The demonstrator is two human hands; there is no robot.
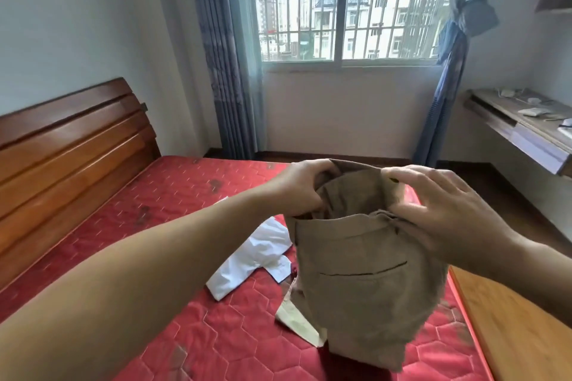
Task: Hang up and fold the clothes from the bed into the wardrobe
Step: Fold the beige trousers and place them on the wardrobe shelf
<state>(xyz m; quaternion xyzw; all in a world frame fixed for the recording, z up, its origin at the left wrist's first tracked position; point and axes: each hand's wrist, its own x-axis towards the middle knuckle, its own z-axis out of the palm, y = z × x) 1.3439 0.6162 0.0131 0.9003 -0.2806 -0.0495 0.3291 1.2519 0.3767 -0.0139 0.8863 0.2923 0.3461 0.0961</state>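
We hold a pair of khaki trousers [359, 269] up over the near right part of the bed [173, 195], waistband uppermost, a slit pocket facing us. Our left hand [305, 187] grips the waistband at its left side, fingers curled into the cloth; most of those fingers are buried in the folds. Our right hand [445, 210] holds the right side of the waistband, thumb pressed against the fabric and fingers spread over the top edge; its palm side is hidden from us. The trouser legs hang down and bunch toward the mattress, and we cannot tell whether the lowest fold touches it.

Behind the trousers, on the red quilted mattress, lies a white garment [253, 257], partly covered by them. A pale cream piece of cloth [297, 322] sticks out beneath the trousers; what it belongs to is unclear.

At the far right a wall-mounted counter [526, 136] carries small items too blurred to name, and it is cut off by the frame edge
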